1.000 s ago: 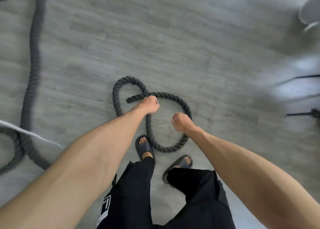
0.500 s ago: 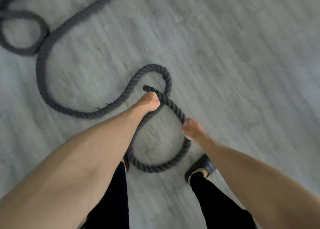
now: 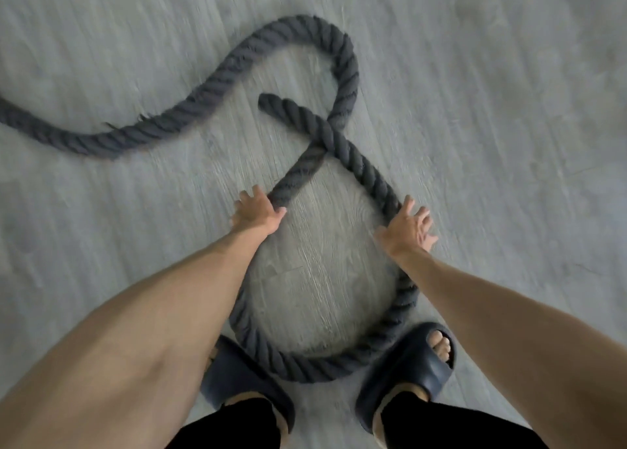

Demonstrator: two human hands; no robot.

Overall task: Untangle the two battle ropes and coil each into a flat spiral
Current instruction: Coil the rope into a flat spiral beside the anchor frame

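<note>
A dark twisted battle rope [image 3: 342, 75] lies on a grey plank floor [image 3: 509, 109]. It trails in from the left, then curls into one loop at the person's feet. The left hand [image 3: 256, 211] lies flat on the loop's left side, fingers straight, grasping nothing. The rope's free end [image 3: 268, 101] crosses over the loop's far side. The right hand [image 3: 407, 229], fingers splayed, touches the loop's right side. A flat spiral likely needs both palms pushing inward, tightening the loop around that end.

I stand indoors on a grey wood-look plank floor [image 3: 492, 109], in open-toed slides [image 3: 407, 363] with a thick rope [image 3: 346, 58] laid out, a setting resembling a home or small gym.
</note>
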